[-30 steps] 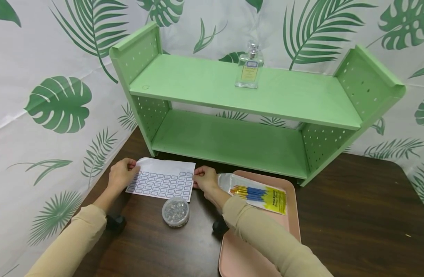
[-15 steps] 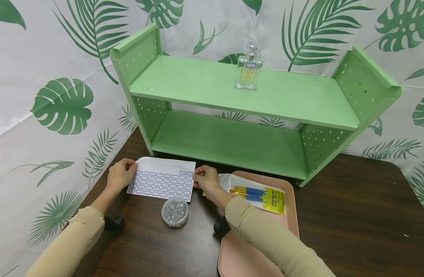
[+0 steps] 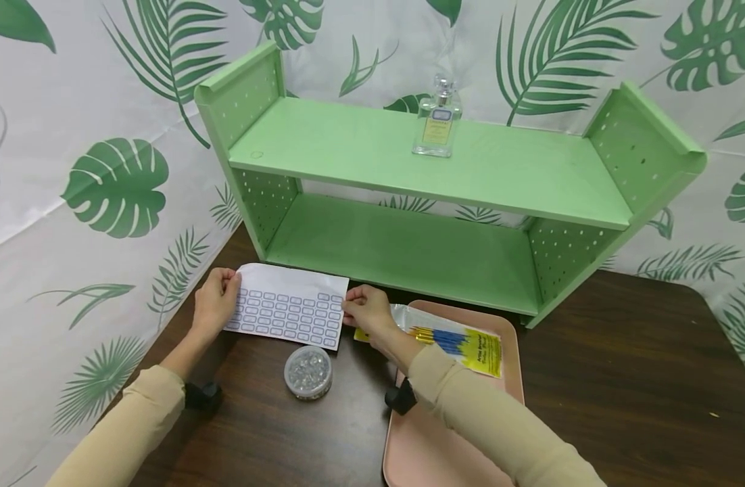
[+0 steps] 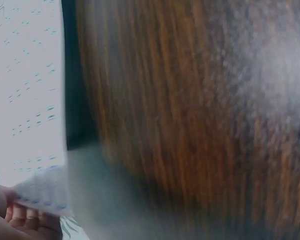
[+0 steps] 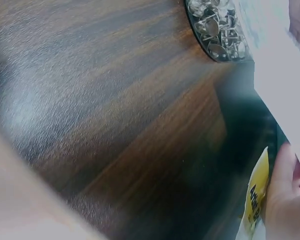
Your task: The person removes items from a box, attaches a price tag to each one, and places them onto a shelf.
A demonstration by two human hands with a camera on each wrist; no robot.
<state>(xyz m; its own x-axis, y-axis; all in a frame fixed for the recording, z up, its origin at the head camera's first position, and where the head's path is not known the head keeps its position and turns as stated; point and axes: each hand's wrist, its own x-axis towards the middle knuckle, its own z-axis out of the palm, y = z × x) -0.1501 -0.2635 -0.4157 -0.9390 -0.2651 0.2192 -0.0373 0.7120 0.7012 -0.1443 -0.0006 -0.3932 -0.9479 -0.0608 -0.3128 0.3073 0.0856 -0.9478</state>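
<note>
Both hands hold a white sheet of small blue-bordered labels point(image 3: 287, 308) by its sides, above the dark table in front of the shelf. My left hand point(image 3: 215, 302) pinches its left edge between thumb and fingers; the left wrist view shows the sheet bending by that hand point(image 4: 27, 220). At the right edge, my right hand point(image 3: 370, 312) pinches the paper. Just below the sheet stands a round clear tub point(image 3: 308, 373) of silvery metal pieces, partly seen in the right wrist view. The top label row has labels only at its right end.
A green two-tier shelf point(image 3: 409, 250) stands behind, with a glass perfume bottle point(image 3: 437, 125) on top. To the right, a pink tray point(image 3: 433, 433) bears a packet of artist brushes point(image 3: 458, 341). Another yellow-edged packet point(image 5: 255, 195) shows beside the right hand.
The sheet has lifted and shifted slightly toward the shelf, with both hands still gripping it. My right hand has moved a little to the right. The tub has stayed in place.
</note>
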